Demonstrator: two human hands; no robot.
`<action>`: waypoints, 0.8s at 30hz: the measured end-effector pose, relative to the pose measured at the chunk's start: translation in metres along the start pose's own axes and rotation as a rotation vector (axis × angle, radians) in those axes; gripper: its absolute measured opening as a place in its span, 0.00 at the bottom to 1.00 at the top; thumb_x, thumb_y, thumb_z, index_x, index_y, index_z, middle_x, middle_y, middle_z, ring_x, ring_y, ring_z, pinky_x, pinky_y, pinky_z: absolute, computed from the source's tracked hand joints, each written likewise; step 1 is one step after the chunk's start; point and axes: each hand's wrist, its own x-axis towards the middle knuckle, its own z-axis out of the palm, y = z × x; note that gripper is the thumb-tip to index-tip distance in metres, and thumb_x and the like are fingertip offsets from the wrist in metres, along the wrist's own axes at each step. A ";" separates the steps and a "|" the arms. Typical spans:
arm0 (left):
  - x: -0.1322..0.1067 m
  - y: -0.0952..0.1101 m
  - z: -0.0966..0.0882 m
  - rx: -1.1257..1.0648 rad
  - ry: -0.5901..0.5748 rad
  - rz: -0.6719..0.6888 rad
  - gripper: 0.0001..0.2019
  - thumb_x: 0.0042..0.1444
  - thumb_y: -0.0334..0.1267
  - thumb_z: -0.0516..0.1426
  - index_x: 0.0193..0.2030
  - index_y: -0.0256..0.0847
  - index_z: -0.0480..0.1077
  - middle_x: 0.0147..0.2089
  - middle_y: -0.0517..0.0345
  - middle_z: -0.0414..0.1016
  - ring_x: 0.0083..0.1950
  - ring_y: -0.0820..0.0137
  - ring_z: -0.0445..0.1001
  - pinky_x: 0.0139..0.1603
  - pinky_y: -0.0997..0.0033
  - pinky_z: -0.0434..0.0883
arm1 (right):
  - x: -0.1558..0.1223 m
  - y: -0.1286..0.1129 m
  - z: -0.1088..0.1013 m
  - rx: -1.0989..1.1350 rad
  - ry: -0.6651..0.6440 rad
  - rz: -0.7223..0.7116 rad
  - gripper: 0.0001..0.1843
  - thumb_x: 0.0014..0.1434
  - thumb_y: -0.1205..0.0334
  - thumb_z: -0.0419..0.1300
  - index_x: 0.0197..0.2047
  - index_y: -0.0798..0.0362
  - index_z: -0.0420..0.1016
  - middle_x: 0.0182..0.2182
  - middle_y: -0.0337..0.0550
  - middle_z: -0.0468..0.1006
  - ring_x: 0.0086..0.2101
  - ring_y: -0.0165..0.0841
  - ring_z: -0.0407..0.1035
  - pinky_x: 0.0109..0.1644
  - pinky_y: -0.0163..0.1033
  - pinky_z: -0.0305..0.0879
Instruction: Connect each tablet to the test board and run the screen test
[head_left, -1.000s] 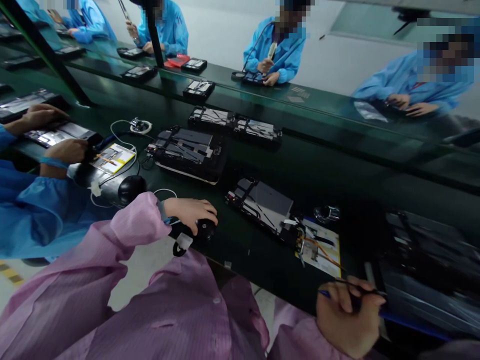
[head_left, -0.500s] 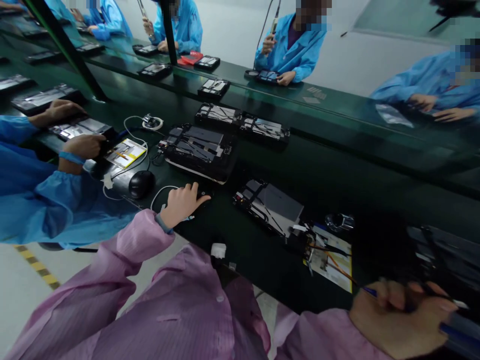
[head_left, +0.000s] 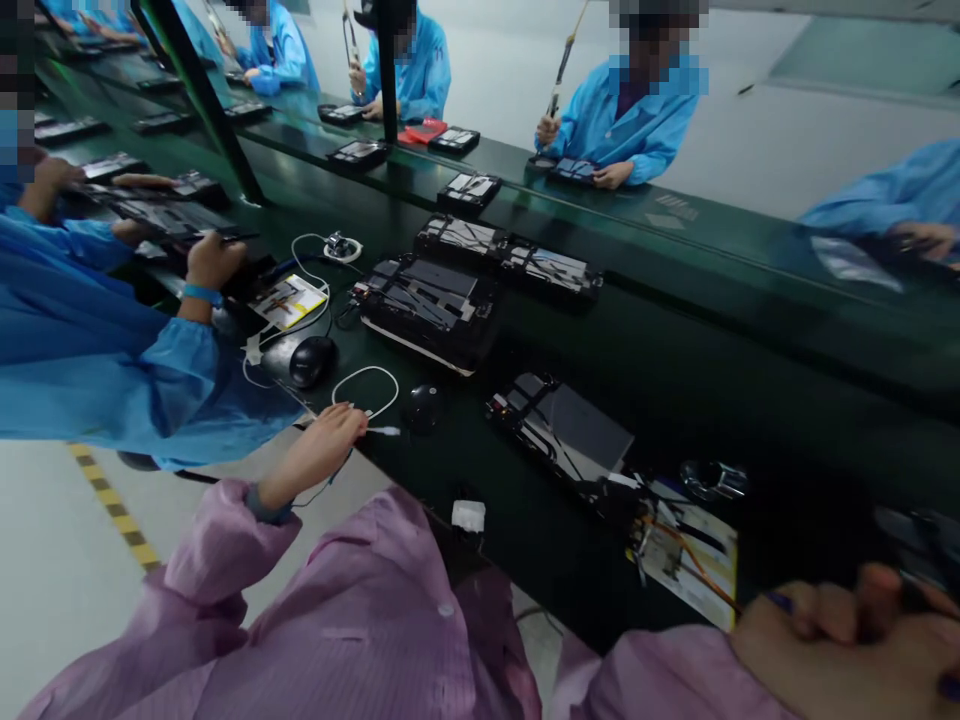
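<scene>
My left hand is closed around a white cable at the bench's near edge. The cable's white plug pokes out past my fingers, and its loop lies on the bench. Just right of it sits a black computer mouse. My right hand, at the lower right corner and partly cut off, has curled fingers with small blue bits showing; what it grips is unclear. A thin orange strip runs toward it from a yellow-edged sheet. An opened flat device lies between my hands.
Other opened devices stand farther back on the dark green bench. A metal ring-shaped item is at right, a small white block at the front edge. A co-worker in blue works close on my left; others sit opposite.
My left hand has come off the mouse, moved back toward the bench edge and closed on the white cable. The view has shifted; my right hand sits lower in the corner.
</scene>
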 end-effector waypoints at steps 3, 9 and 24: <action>-0.005 0.011 -0.024 -0.275 0.136 -0.113 0.07 0.65 0.36 0.44 0.40 0.41 0.62 0.32 0.59 0.69 0.31 0.72 0.69 0.36 0.69 0.68 | -0.001 0.002 0.016 -0.006 -0.142 -0.381 0.12 0.60 0.66 0.52 0.30 0.48 0.76 0.30 0.39 0.77 0.16 0.17 0.53 0.13 0.25 0.44; 0.045 0.116 -0.038 -0.928 0.106 0.250 0.07 0.66 0.36 0.46 0.48 0.43 0.60 0.33 0.62 0.69 0.22 0.80 0.62 0.24 0.77 0.64 | -0.012 0.033 -0.021 -0.246 -0.073 -0.615 0.05 0.54 0.59 0.60 0.31 0.52 0.72 0.33 0.40 0.74 0.22 0.24 0.65 0.15 0.30 0.45; 0.083 0.164 0.084 -0.061 -0.293 0.695 0.13 0.61 0.28 0.49 0.47 0.41 0.71 0.45 0.51 0.72 0.47 0.64 0.70 0.49 0.62 0.69 | -0.022 0.051 -0.157 -1.222 -0.357 -0.139 0.26 0.56 0.39 0.52 0.32 0.54 0.75 0.18 0.38 0.70 0.20 0.31 0.65 0.26 0.36 0.60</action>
